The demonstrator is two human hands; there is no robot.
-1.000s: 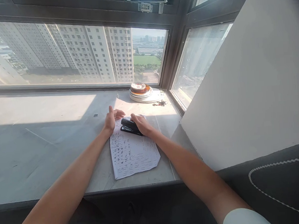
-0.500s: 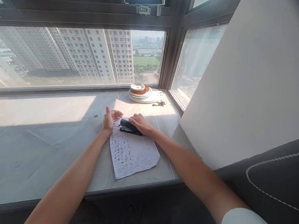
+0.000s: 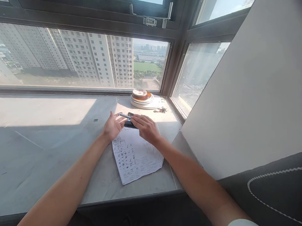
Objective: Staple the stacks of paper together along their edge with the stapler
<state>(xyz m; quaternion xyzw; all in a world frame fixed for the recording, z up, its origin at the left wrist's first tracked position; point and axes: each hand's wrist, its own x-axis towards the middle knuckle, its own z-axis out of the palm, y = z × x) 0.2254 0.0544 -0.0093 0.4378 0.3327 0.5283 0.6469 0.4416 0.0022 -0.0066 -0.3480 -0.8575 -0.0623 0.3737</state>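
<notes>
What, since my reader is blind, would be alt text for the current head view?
Right hand holding an open black stapler, left hand at its metal rail, above a handwritten sheet on a windowsill; behind, stacked dishes and a window onto high-rises.

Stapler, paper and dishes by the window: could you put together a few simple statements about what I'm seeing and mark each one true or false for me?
1. The right hand is gripping the stapler. True.
2. The paper is blank. False: it is covered in dark handwritten marks.
3. A stack of dishes stands on the ledge. True.
4. The stapler is farther from the person than the dishes. False: it is nearer.
5. The left hand lies flat on the paper with its thumb tucked in. False: its thumb points up, and its fingers are close to the stapler's silver part.
</notes>
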